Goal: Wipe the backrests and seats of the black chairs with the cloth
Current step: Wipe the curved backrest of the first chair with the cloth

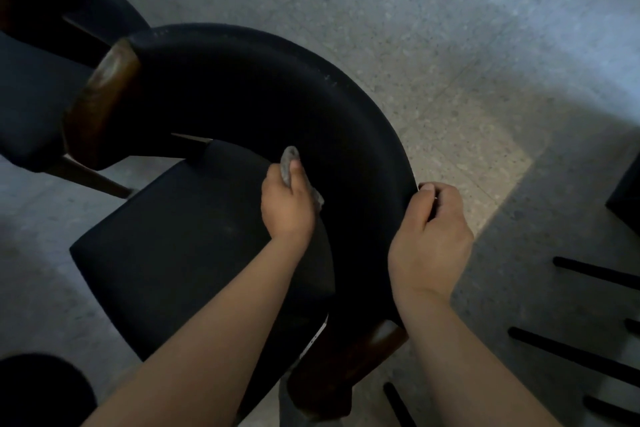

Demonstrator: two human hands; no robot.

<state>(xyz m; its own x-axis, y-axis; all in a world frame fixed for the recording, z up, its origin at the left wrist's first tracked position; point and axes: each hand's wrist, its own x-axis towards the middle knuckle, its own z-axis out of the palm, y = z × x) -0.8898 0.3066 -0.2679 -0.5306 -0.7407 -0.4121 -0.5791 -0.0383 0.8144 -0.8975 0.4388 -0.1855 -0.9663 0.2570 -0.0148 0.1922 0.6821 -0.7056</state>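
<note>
A black chair fills the middle of the view, with a curved padded backrest (270, 90) arching over its flat black seat (180, 239). My left hand (287, 204) presses a small grey cloth (289, 163) against the inner face of the backrest, just above the seat's rear edge. My right hand (433, 236) grips the outer edge of the backrest on its right side, fingers curled around the rim. Brown wooden ends (104, 97) cap the backrest at the left and near the bottom.
A second black chair (38, 90) stands at the upper left, close to the first. Thin black legs (571, 354) of other furniture lie across the speckled floor (450, 45) at the lower right. A dark round object (38, 388) sits at the bottom left corner.
</note>
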